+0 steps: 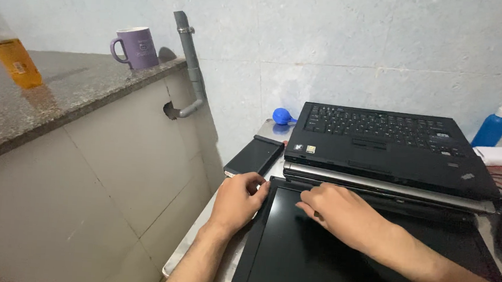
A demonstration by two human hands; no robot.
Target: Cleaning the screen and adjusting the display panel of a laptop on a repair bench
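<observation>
Your left hand [236, 200] grips the laptop screen's [314, 251] corner at 10 o'clock; right hand [340, 212] rests flat, released, on its top edge, 12 o'clock.

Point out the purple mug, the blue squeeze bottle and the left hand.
Purple mug [138, 47], head view, front of its body.
Blue squeeze bottle [492, 129], head view, its blue body.
Left hand [237, 200], head view, its back.

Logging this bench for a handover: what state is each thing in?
Laptop screen panel: dark, lying flat, both hands on its top edge.
Left hand: gripping the panel's corner.
Right hand: fingers pressing the edge.
Black laptop: stacked on another, screen missing.
Purple mug: upright.
Bottle: partly full, orange liquid.
</observation>
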